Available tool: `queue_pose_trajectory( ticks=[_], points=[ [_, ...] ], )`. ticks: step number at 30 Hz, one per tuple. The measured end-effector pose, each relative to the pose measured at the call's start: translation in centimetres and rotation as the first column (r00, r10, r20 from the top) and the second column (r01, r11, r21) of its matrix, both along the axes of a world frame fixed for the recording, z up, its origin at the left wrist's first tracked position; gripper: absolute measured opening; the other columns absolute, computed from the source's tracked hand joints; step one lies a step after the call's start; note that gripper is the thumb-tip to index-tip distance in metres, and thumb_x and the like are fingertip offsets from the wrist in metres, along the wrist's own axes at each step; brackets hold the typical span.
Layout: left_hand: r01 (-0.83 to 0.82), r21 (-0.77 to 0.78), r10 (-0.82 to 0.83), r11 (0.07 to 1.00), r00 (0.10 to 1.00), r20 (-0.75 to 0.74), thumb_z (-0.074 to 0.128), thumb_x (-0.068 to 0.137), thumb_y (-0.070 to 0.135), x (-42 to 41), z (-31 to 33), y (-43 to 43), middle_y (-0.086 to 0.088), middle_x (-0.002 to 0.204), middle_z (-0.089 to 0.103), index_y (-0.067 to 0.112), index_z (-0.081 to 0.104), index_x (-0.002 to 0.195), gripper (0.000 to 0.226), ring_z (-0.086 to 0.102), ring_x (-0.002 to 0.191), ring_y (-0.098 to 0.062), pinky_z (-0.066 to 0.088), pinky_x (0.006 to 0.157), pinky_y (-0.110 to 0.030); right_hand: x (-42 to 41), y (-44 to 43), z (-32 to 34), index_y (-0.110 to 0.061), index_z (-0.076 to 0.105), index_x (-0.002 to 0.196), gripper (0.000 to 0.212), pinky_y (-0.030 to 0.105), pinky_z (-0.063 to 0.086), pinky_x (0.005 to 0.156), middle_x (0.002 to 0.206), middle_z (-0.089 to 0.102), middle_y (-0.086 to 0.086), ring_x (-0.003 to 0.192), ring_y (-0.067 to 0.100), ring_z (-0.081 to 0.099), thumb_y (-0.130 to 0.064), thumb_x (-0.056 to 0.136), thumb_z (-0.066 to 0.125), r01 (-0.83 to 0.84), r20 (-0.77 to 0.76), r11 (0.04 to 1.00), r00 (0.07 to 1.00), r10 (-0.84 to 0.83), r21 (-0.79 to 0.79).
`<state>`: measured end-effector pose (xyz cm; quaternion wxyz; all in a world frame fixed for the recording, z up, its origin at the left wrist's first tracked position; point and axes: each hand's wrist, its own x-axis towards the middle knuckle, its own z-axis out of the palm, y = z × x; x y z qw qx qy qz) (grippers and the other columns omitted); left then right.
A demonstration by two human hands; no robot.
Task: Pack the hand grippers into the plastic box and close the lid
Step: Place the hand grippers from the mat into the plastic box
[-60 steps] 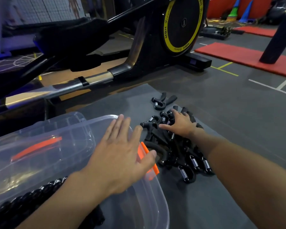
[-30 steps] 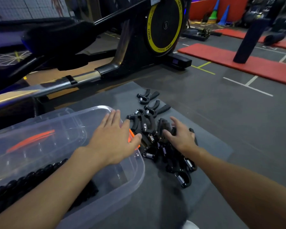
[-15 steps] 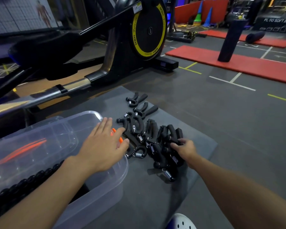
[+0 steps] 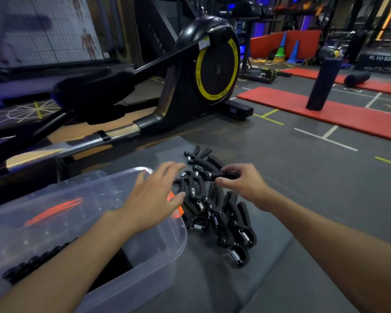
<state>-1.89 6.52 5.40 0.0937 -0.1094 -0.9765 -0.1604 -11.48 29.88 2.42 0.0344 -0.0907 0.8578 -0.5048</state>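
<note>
Fingers [image 4: 235,168] of the right hand [image 4: 246,185] pinch one hand gripper [image 4: 227,176]; the left hand [image 4: 154,199] is spread wide. Next it likely needs lifting into the plastic box [image 4: 181,237].

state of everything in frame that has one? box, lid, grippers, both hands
plastic box: on the grey mat, near side uncovered.
lid: not closed, seems to lie shifted over the box's left part.
hand grippers: heaped on the mat, outside the box.
held gripper: at the heap's far end, gripped.
left hand: open, fingers spread, over the box's right end.
right hand: fingers curled round the held gripper.
</note>
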Motion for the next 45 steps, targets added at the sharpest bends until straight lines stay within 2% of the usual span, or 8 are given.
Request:
queue_pose_trajectory(
  ticks=[9, 12, 16, 20, 22, 26, 31, 45],
  points=[
    [0.21, 0.098, -0.171, 0.973, 0.935, -0.311, 0.072, 0.08, 0.031, 5.2, 3.3, -5.5, 0.022, 0.118, 0.06, 0.032, 0.061, 0.116, 0.037, 0.054, 0.114, 0.001, 0.037, 0.1, -0.037, 6.2, -6.7, 7.8, -0.018, 0.076, 0.093, 0.014, 0.029, 0.038, 0.066, 0.075, 0.063, 0.003, 0.068, 0.012, 0.051, -0.023, 0.081, 0.078, -0.509, 0.047, 0.861, 0.859, 0.509, -0.011],
    [0.234, 0.15, -0.17, 0.961, 0.922, -0.348, 0.074, 0.082, 0.023, 7.0, 3.2, -6.6, 0.025, 0.114, 0.061, 0.026, 0.066, 0.112, 0.031, 0.052, 0.11, 0.011, 0.038, 0.098, -0.025, 7.6, -8.8, 8.2, -0.013, 0.074, 0.1, 0.019, 0.021, 0.045, 0.066, 0.077, 0.069, 0.004, 0.068, 0.009, 0.06, -0.018, 0.083, 0.076, -0.545, 0.081, 0.836, 0.833, 0.548, -0.056],
    [0.151, 0.345, -0.045, 0.927, 0.954, -0.297, 0.075, 0.083, 0.013, 9.2, 3.1, -9.1, 0.023, 0.101, 0.067, 0.029, 0.069, 0.111, 0.033, 0.063, 0.098, -0.003, 0.044, 0.086, -0.016, 8.5, -11.5, 7.9, -0.02, 0.056, 0.125, 0.051, 0.024, 0.054, 0.08, 0.1, 0.074, 0.014, 0.081, 0.016, 0.068, -0.018, 0.079, 0.079, -0.541, 0.145, 0.826, 0.814, 0.562, -0.159],
    [0.009, 0.493, 0.138, 0.87, 0.956, -0.26, 0.076, 0.083, 0.018, 9.8, 1.9, -11.4, 0.012, 0.09, 0.071, 0.026, 0.071, 0.106, 0.025, 0.069, 0.083, -0.012, 0.056, 0.078, -0.035, 8.6, -13.4, 6.7, -0.023, 0.042, 0.135, 0.061, 0.029, 0.052, 0.092, 0.109, 0.073, 0.008, 0.099, 0.017, 0.069, -0.01, 0.085, 0.073, -0.501, 0.16, 0.822, 0.819, 0.551, -0.27],
    [-0.054, 0.553, 0.223, 0.831, 0.944, -0.242, 0.076, 0.082, 0.02, 9.6, 1.1, -11.9, 0.006, 0.078, 0.07, 0.02, 0.073, 0.101, 0.02, 0.068, 0.071, -0.014, 0.056, 0.072, -0.039, 8.4, -14.0, 5.7, -0.024, 0.041, 0.138, 0.057, 0.033, 0.05, 0.097, 0.121, 0.067, 0.006, 0.108, 0.017, 0.065, -0.015, 0.089, 0.068, -0.486, 0.149, 0.862, 0.85, 0.504, -0.146],
    [-0.178, 0.659, 0.362, 0.731, 0.919, -0.153, 0.079, 0.08, 0.022, 8.2, -0.7, -12.0, 0.0, 0.07, 0.07, 0.019, 0.075, 0.089, 0.01, 0.067, 0.064, -0.017, 0.056, 0.067, -0.033, 7.4, -14.4, 2.3, -0.029, 0.038, 0.143, 0.061, 0.041, 0.032, 0.111, 0.145, 0.044, -0.001, 0.136, 0.019, 0.036, -0.038, 0.088, 0.063, -0.38, -0.022, 0.811, 0.901, 0.434, 0.444],
    [-0.305, 0.658, 0.42, 0.689, 0.908, -0.019, 0.08, 0.077, 0.027, 5.1, -4.2, -11.3, 0.002, 0.061, 0.069, 0.02, 0.073, 0.079, 0.01, 0.066, 0.057, -0.009, 0.056, 0.062, -0.03, 7.5, -14.4, -1.4, -0.026, 0.011, 0.154, 0.08, 0.045, 0.013, 0.12, 0.163, 0.007, -0.003, 0.15, 0.017, 0.0, -0.051, 0.09, 0.052, -0.31, -0.101, 0.658, 0.856, 0.507, 0.686],
    [-0.5, 0.128, 0.493, 0.856, 0.866, 0.089, 0.073, 0.077, 0.05, 1.5, -11.3, -14.5, 0.006, 0.077, 0.057, 0.019, 0.063, 0.07, 0.033, 0.056, 0.073, -0.016, 0.047, 0.061, -0.033, 7.5, -14.3, -1.8, -0.025, 0.011, 0.152, 0.077, 0.046, 0.018, 0.117, 0.158, 0.019, -0.002, 0.149, 0.025, -0.005, -0.047, 0.089, 0.049, -0.274, -0.147, 0.567, 0.797, 0.586, 0.777]
  ],
)
